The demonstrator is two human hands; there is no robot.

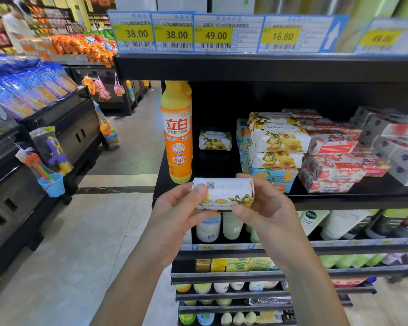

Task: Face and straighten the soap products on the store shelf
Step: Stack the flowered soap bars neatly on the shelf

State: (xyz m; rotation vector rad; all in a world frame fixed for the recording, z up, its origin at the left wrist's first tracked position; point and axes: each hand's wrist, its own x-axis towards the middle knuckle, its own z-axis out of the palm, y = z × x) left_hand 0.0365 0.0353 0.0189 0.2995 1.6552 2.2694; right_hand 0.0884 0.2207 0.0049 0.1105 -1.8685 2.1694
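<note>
The black metal shelf carries, up and to the right, a stack of white paper-wrapped soap bars with yellow flowers. One such soap bar I hold just before the shelf edge, long axis left to right. My left hand and right hand pinch its two ends with curled fingers; the right is nearer the stack.

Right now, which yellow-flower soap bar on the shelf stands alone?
The lone soap bar at the back, just right of the orange bottle; the stacked bars lie further right.
</note>
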